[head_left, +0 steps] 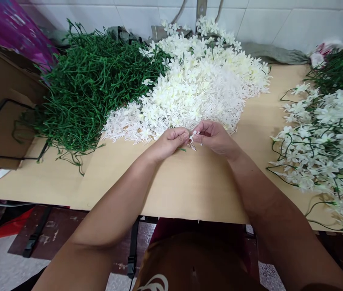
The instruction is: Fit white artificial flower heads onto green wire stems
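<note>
Both hands meet just in front of a heap of loose white artificial flowers (189, 89). My right hand (215, 137) pinches a small white flower (194, 135) between thumb and fingers. Touching it from the other side, my left hand (174, 139) is closed in a pinch around a green plastic stem (182, 150), whose end pokes out below the fingers. Thin white strands hang beneath the fingertips. Where flower and stem meet is hidden by the fingers.
A tangled pile of green stems (98, 81) lies at the left beside a cardboard box (1, 93). White flowers on green stems (325, 141) are heaped at the right. The tan tabletop (195, 186) ends near my body; a tiled wall (268, 20) stands behind.
</note>
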Demonstrator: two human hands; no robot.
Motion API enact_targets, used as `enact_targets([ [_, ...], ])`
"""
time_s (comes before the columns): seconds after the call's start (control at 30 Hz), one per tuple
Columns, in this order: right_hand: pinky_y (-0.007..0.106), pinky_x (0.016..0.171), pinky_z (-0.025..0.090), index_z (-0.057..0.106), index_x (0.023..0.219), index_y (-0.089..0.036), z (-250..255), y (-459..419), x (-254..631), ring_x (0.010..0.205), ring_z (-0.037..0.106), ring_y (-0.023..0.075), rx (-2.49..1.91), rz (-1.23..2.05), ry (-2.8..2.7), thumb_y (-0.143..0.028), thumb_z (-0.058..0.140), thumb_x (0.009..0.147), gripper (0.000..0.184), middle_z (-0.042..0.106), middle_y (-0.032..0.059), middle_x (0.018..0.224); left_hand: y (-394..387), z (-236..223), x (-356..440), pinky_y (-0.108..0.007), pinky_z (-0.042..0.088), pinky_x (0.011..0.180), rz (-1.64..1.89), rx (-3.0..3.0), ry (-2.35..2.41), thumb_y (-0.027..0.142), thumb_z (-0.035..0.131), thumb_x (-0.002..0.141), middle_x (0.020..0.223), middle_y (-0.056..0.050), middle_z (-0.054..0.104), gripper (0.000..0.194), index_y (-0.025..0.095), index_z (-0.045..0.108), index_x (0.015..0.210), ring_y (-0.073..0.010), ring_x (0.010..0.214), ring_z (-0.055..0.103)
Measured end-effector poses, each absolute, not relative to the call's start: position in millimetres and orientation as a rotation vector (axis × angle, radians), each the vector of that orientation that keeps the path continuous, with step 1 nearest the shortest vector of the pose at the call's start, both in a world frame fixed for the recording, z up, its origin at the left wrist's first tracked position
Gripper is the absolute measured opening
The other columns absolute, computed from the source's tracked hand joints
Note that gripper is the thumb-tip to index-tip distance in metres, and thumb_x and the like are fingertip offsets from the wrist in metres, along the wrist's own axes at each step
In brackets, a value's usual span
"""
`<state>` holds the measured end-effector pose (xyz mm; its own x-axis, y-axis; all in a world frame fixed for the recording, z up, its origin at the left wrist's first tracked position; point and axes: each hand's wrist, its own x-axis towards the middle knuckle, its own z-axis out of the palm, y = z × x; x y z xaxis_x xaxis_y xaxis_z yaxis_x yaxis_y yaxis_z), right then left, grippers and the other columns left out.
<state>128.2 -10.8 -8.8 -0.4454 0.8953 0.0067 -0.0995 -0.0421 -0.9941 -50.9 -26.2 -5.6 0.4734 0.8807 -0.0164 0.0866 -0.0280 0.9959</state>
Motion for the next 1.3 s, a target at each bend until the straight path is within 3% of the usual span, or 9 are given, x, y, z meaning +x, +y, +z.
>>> enact_targets([
  [0.37, 0.022, 0.056, 0.041, 0.058, 0.064, -0.016, -8.6, -10.4, 129.3, 0.060, 0.052, 0.0081, -0.870, 1.696, -1.398, -0.037, 0.090, 0.047, 0.042, 0.057, -0.0036, 0.060, -26.7, -1.6, -48.1, -0.024, 0.020, 0.043, 0.761, 1.516, 0.874, 0.066, 0.060, 0.075, 0.049, 0.005, 0.035, 0.054, 0.017, 0.044, 0.057, -0.0055, 0.045, 0.028],
  [0.63, 0.021, 0.048, 0.034, 0.057, 0.063, -0.015, -4.2, -11.2, 129.0, 0.050, 0.045, 0.0048, -0.940, 1.653, -1.474, -0.038, 0.089, 0.049, 0.042, 0.054, -0.0057, 0.054, -28.1, 2.3, -47.7, -0.023, 0.019, 0.043, 0.733, 1.555, 0.902, 0.064, 0.058, 0.077, 0.049, 0.006, 0.034, 0.053, 0.018, 0.042, 0.056, -0.0056, 0.045, 0.027],
  [1.0, 0.022, 0.050, 0.035, 0.056, 0.062, -0.016, -4.4, -12.6, 127.7, 0.052, 0.050, 0.0070, -0.992, 1.702, -1.482, -0.038, 0.088, 0.048, 0.042, 0.057, -0.0035, 0.054, -29.5, 5.9, -44.9, -0.020, 0.034, 0.046, 0.674, 1.512, 0.908, 0.062, 0.062, 0.075, 0.050, 0.006, 0.033, 0.052, 0.018, 0.043, 0.056, -0.0059, 0.048, 0.034],
  [1.3, 0.021, 0.049, 0.031, 0.055, 0.063, -0.016, -7.3, -12.0, 123.8, 0.052, 0.044, 0.0053, -1.003, 1.626, -1.474, -0.044, 0.088, 0.048, 0.045, 0.050, -0.0065, 0.053, -28.9, 4.6, -45.1, -0.022, 0.025, 0.045, 0.740, 1.485, 0.950, 0.062, 0.064, 0.072, 0.051, 0.004, 0.036, 0.053, 0.017, 0.044, 0.054, -0.0061, 0.049, 0.031],
])
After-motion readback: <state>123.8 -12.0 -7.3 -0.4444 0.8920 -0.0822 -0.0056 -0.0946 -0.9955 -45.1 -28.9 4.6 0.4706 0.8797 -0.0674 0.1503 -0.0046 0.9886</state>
